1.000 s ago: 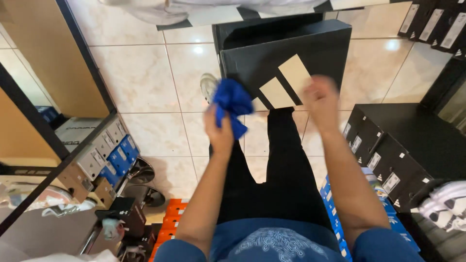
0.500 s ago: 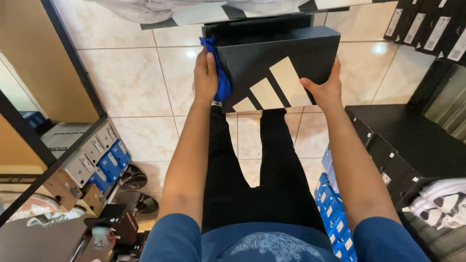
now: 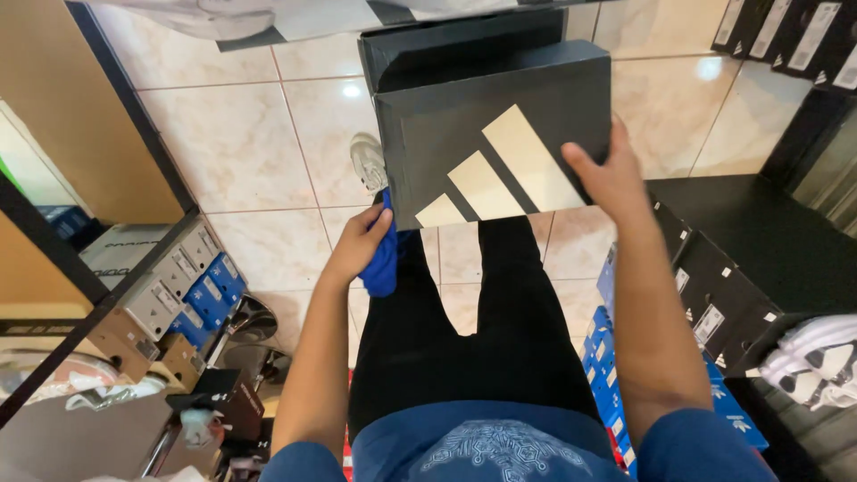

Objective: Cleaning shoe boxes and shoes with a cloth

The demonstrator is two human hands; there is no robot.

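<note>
Head view, looking down the person's own body. Lower centre of the frame: blue shirt and black trousers [image 3: 482,339], with both forearms reaching up into the picture. Centre left: the left hand [image 3: 357,245], its grip closed around a bunched blue cloth [image 3: 386,259], which hangs just below the near left corner of the box; the cloth looks soft, light and limp, so it is best kept balled in the palm. Centre right: the right hand [image 3: 607,174], its grip clamped on the right edge of a black shoe box [image 3: 491,134], thumb lying on the lid beside three pale slanted stripes. The box sits in the upper centre of the frame, held above the floor and tilted. It appears to be stiff cardboard, light for its bulk, with a smooth lid that may slip; opposite edges or corners probably give the surest hold. Beyond, a grey shoe [image 3: 368,162] stands on the tiled floor [image 3: 223,143]. Stacked boxes [image 3: 192,286] fill the shelves at lower left.
</note>
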